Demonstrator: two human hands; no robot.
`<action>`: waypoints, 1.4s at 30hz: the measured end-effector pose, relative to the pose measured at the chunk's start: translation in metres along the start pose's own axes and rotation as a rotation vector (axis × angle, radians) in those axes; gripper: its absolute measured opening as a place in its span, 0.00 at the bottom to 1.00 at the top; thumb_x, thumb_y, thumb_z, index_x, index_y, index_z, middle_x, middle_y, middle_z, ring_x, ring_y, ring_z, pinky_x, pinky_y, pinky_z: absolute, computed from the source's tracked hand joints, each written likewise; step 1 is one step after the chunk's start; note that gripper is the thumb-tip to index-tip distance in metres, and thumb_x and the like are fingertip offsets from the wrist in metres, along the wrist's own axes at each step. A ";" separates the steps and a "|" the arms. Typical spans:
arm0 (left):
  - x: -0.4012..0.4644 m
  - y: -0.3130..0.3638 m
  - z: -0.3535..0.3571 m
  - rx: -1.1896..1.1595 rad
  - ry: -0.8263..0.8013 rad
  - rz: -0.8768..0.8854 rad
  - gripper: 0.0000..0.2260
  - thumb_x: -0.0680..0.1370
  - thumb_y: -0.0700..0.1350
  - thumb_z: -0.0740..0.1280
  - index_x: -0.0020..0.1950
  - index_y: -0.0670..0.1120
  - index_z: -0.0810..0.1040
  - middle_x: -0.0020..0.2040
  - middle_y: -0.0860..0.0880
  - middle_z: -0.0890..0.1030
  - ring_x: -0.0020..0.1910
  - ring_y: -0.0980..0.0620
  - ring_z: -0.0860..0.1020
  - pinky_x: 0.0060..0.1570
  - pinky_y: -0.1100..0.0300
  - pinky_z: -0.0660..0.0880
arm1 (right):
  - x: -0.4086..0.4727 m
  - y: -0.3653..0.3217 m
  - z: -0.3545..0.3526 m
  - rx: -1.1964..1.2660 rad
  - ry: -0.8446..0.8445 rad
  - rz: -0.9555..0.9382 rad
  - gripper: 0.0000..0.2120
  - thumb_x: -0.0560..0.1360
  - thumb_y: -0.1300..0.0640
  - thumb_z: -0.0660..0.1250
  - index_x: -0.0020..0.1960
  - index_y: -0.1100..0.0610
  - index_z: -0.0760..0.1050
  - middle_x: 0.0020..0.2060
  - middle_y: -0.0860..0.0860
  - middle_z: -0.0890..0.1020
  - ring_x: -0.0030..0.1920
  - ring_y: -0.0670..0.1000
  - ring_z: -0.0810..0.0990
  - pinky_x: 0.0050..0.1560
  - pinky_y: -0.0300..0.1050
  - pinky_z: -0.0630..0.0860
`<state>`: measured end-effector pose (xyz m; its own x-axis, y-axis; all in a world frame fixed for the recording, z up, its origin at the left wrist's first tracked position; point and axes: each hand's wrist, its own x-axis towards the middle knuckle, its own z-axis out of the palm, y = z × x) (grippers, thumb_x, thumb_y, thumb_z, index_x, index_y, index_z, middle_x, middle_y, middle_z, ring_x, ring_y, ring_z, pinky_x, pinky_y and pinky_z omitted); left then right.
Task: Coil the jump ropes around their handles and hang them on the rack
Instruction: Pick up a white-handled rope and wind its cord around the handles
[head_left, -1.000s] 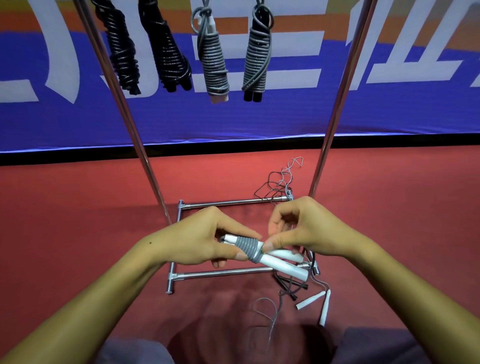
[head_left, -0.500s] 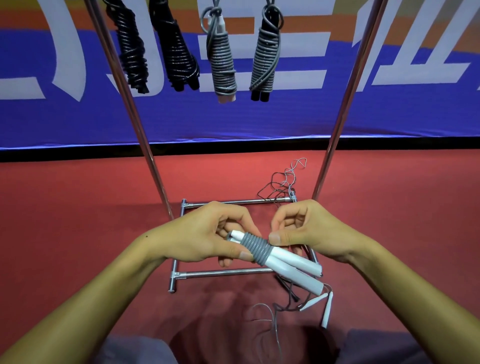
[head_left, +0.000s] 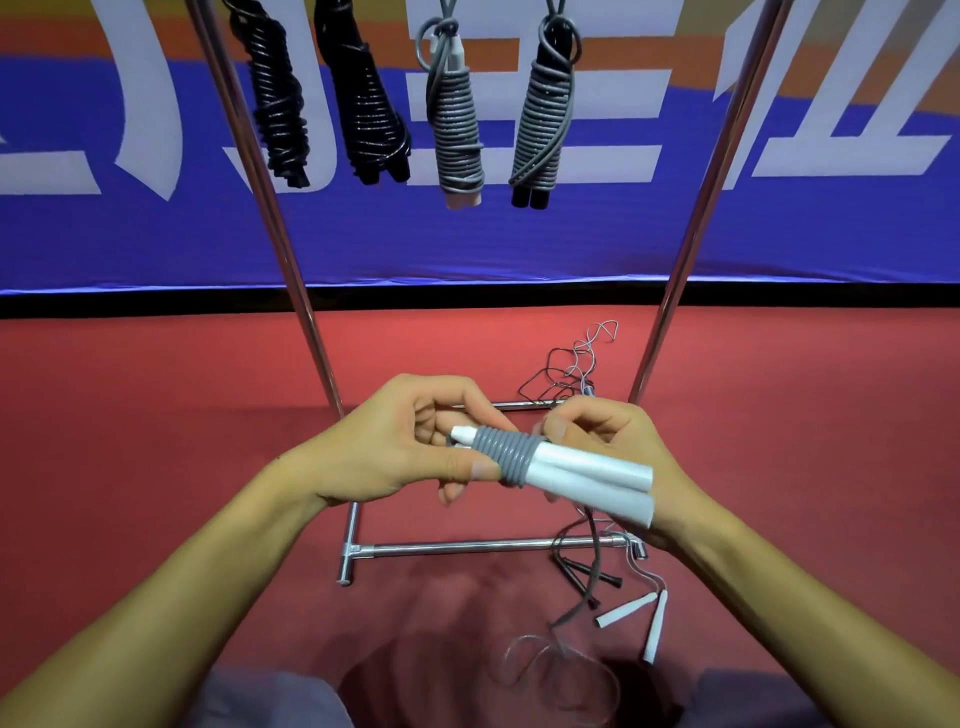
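Left grip pinches the white handles, right grip pinching grey cord above the rack base

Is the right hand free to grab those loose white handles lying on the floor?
Probably not yet: the right hand is busy winding grey cord on the white handles that the left hand holds. Nothing covers the floor handles.

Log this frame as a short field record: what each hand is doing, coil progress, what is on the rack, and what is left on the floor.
left hand: grips the white handles at their capped end
right hand: pinches the grey cord at the coil
coil progress: a short band of turns, most of the handles bare
loose cord: trails down to the floor
rack: four coiled ropes hanging, two black, two grey
floor: white-handled rope and black-handled rope, uncoiled
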<state>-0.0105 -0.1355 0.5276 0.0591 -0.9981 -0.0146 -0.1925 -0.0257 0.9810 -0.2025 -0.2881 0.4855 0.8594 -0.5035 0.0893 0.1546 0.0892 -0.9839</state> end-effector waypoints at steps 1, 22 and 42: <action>0.001 0.000 0.000 -0.013 0.035 0.012 0.13 0.75 0.32 0.76 0.58 0.34 0.79 0.45 0.38 0.87 0.31 0.47 0.79 0.36 0.57 0.80 | 0.000 0.001 0.000 0.018 0.007 -0.021 0.12 0.76 0.66 0.72 0.38 0.53 0.83 0.38 0.57 0.84 0.33 0.54 0.81 0.34 0.42 0.78; 0.019 -0.028 0.024 0.190 0.423 0.082 0.11 0.77 0.36 0.76 0.57 0.45 0.80 0.37 0.38 0.84 0.29 0.48 0.80 0.34 0.55 0.80 | -0.001 0.021 0.033 0.175 0.189 0.085 0.18 0.80 0.53 0.71 0.32 0.51 0.77 0.33 0.53 0.55 0.28 0.48 0.54 0.28 0.40 0.59; 0.016 -0.028 0.021 0.147 0.333 0.030 0.19 0.81 0.38 0.73 0.70 0.53 0.82 0.41 0.45 0.85 0.32 0.50 0.80 0.36 0.53 0.82 | -0.002 0.014 0.026 -0.057 0.174 0.046 0.11 0.80 0.54 0.69 0.46 0.63 0.81 0.38 0.55 0.83 0.33 0.52 0.73 0.38 0.44 0.74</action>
<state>-0.0243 -0.1517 0.4957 0.3626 -0.9264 0.1013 -0.3361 -0.0286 0.9414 -0.1897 -0.2638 0.4751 0.7667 -0.6417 0.0211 0.0850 0.0689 -0.9940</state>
